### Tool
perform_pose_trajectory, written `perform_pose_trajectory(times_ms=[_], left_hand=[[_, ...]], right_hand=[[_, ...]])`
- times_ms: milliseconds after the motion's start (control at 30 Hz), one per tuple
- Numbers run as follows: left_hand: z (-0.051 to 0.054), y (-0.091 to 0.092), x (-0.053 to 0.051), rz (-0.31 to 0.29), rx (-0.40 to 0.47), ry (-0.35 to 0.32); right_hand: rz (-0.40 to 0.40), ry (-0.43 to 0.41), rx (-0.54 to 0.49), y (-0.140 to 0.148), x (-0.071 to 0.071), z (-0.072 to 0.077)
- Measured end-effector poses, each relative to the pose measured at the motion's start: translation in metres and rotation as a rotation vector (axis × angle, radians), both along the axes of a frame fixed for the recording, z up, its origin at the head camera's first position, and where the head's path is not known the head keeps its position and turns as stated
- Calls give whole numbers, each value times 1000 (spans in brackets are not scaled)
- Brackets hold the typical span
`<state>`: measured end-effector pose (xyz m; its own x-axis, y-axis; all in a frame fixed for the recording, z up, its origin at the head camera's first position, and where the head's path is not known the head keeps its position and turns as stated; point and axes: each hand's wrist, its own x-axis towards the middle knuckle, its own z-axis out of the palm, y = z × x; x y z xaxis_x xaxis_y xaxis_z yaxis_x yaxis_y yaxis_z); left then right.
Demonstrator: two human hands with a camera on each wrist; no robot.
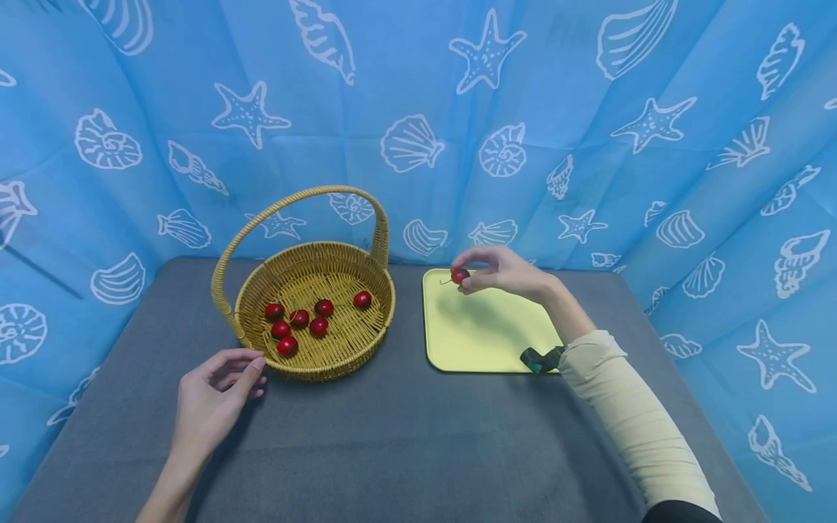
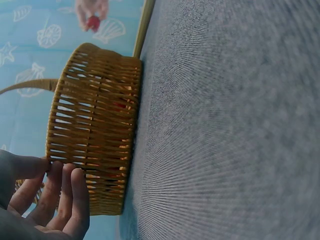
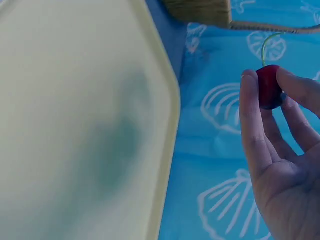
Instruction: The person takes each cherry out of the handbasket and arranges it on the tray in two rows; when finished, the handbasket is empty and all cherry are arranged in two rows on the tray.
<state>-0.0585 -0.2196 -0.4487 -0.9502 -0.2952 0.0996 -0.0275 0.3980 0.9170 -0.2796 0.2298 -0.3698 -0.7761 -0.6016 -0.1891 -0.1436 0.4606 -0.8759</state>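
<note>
Over the pale yellow tray (image 1: 484, 341), my right hand (image 1: 503, 274) pinches a dark red cherry (image 1: 461, 276) between thumb and fingers. The cherry's thin green stem (image 3: 264, 50) curves upward in the right wrist view. My left hand (image 1: 216, 396) pinches the near left rim of a woven basket (image 1: 340, 363) with thumb and forefinger. Its other fingers (image 2: 77, 200) lie curled near the basket's side. Several red cherries (image 1: 298, 318) with stems lie on the basket floor, mostly toward its left side. One cherry (image 1: 362, 299) sits apart at the right.
The basket's tall arched handle (image 1: 307, 192) rises above it. A grey cloth (image 1: 392, 450) covers the table. Blue curtains (image 1: 431, 87) with white shell and starfish prints stand behind and to the sides. A dark strap (image 1: 543, 359) hangs at my right wrist, over the tray's near edge.
</note>
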Motion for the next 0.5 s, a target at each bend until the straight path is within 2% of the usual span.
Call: perform_pose_trajectory(times_ms=[300,500], left_hand=[[0,1,0,-5,-3,-1],[1,0,0,2,26,-3]], right_hand=[[-73,-48,-32,19,-8,-23],[-114,-24,-5,22,-13,-34]])
